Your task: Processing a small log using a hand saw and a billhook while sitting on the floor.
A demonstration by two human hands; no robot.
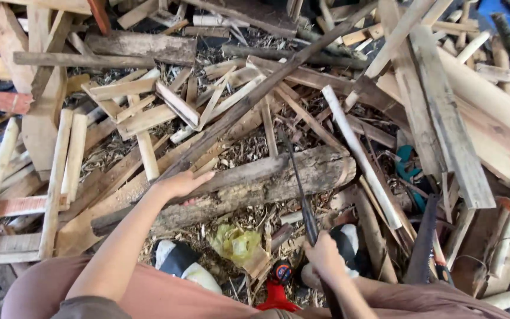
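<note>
The left hand [179,183] lies open, palm down, on the thick weathered grey-brown log [249,186] that rests across the heap of wood scraps in front of the person's knees. The right hand [324,255] is closed around the handle end of a long dark-bladed handsaw [299,195], whose blade runs up and crosses the log near its middle, touching or just above its top edge; which of the two I cannot tell.

What could go wrong, as I judge it: the log sits on loose offcuts and shavings rather than a firm worktop, so it could roll or shift under the blade. The steadying left hand is on the same log, to the left of the blade, and a jump of the saw could bring the teeth towards its fingers. A long thin dark stick [255,97] leans diagonally over the log and could snag the stroke. The white-and-black shoes [181,263] stand just below the log, where a cut piece might drop.

As for packaging, a crumpled yellow-green plastic bag [235,243] lies between the shoes; a red-and-black object [278,289] sits at the bottom edge, a teal scrap [407,168] among slats at right, a blue sheet [503,15] at the top right corner. No label or sign can be made out
</note>
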